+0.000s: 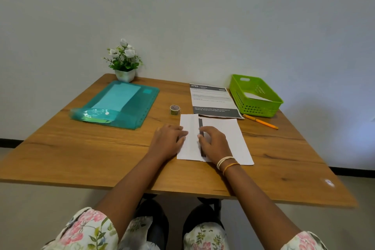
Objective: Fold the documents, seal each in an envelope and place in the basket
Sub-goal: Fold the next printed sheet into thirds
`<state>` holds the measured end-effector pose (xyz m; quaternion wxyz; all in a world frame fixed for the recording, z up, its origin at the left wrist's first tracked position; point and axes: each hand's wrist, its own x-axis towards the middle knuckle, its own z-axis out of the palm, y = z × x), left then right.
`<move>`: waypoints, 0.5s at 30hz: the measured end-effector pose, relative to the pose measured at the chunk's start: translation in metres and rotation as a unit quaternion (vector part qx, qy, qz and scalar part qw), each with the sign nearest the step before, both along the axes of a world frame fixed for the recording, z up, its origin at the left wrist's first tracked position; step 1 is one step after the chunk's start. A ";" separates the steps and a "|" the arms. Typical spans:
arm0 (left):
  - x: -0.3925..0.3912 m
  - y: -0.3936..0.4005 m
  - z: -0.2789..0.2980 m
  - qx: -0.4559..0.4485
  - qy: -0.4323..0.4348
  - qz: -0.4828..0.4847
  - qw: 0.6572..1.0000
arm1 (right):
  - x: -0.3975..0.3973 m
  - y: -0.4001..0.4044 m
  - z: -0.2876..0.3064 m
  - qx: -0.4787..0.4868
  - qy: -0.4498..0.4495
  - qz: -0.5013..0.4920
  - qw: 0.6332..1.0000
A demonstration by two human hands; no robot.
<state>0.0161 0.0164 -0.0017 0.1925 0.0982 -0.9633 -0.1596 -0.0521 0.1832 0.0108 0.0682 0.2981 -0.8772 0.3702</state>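
Observation:
A white document [229,138] lies on the wooden table [101,148] in front of me, its left part folded over so a dark printed strip shows along the fold. My left hand [169,141] presses flat on the folded flap's left edge. My right hand [213,142] rests flat on the sheet beside the fold, fingers spread. A second printed document [213,99] lies unfolded behind it. The green basket [261,109] at the back right holds a white envelope [256,96].
A teal plastic folder [129,105] with papers inside lies at the left. A small tape roll [175,109] stands mid-table. An orange pencil [260,121] lies in front of the basket. A potted white flower [123,61] stands by the wall.

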 end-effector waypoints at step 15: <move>0.006 -0.002 0.001 0.120 0.001 0.025 0.992 | 0.024 -0.001 -0.006 0.087 0.077 0.147 0.982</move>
